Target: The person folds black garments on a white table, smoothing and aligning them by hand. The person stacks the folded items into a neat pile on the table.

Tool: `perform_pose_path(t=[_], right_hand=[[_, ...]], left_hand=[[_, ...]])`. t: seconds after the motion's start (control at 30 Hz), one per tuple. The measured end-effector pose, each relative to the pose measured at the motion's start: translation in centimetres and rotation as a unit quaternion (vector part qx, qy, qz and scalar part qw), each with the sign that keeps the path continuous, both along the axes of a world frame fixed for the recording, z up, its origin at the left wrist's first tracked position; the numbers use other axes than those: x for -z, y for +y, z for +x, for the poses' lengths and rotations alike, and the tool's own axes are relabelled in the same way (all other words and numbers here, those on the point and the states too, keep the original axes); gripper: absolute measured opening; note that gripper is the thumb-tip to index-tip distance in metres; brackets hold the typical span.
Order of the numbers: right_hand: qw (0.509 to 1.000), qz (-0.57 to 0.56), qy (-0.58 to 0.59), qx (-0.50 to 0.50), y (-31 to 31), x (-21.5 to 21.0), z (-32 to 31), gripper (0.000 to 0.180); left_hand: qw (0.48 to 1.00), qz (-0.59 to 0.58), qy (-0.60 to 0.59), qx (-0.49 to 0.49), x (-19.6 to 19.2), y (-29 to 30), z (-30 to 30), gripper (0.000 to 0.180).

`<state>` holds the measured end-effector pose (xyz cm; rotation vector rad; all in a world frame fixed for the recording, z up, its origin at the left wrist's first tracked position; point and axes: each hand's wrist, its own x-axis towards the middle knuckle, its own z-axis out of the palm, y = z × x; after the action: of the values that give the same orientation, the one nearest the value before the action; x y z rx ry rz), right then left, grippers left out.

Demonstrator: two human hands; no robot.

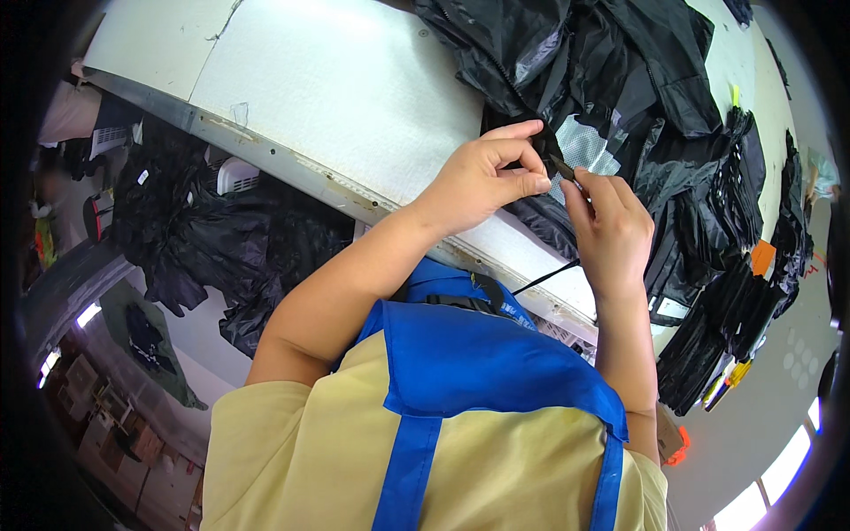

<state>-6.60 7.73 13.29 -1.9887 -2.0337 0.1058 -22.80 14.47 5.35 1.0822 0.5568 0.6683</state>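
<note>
A black garment (602, 80) of shiny thin cloth lies on the white table, with a silvery mesh patch (584, 146) showing in its middle. My left hand (482, 177) is at the patch's left edge, thumb and index fingertip nearly together in a pinch. Whatever lies between those fingertips is too small to make out. Close beside it, my right hand (615, 226) grips a small dark pointed tool (561, 166), which looks like thread snips. Its tip points at the cloth near my left fingers; most of its handle is hidden in the right hand.
The white table (328, 88) has a worn metal-edged front rim. Stacks of folded black garments (744, 195) lie to the right. More black cloth (212, 239) hangs or lies below the table on the left, by a white plastic basket (237, 175). A blue apron (496, 354) covers my front.
</note>
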Motion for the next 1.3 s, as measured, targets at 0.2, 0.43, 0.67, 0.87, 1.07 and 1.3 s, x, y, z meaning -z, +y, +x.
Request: perform_pose_path(t=[0.2,0.43,0.67,0.87,1.07,1.3], right_hand=[[1.000,-0.009,0.022,0.019,-0.2,0.3,0.5,0.018],[0.998,0.009,0.051,0.043,-0.5,0.4,0.5,0.020],[0.999,0.002,0.042,0.033,-0.2,0.6,0.5,0.018],[0.999,0.022,0.049,0.000,0.4,1.1,1.0,0.017],[0.995,0.002,0.101,0.018,2.0,2.1,1.6,0.019],[0.991,0.032,0.063,-0.116,3.8,3.2,1.9,0.019]], left_hand=[[1.000,-0.017,0.019,0.001,0.1,-0.1,0.1,0.005],[1.000,-0.018,0.015,0.001,0.2,-0.1,0.3,0.006],[1.000,-0.028,0.009,0.001,0.3,-0.2,0.3,0.006],[1.000,-0.012,0.014,0.004,0.5,-0.3,0.1,0.006],[0.997,-0.071,0.013,0.012,0.2,-0.9,0.0,0.005],[1.000,0.011,0.007,0.020,1.3,-1.1,0.4,0.009]])
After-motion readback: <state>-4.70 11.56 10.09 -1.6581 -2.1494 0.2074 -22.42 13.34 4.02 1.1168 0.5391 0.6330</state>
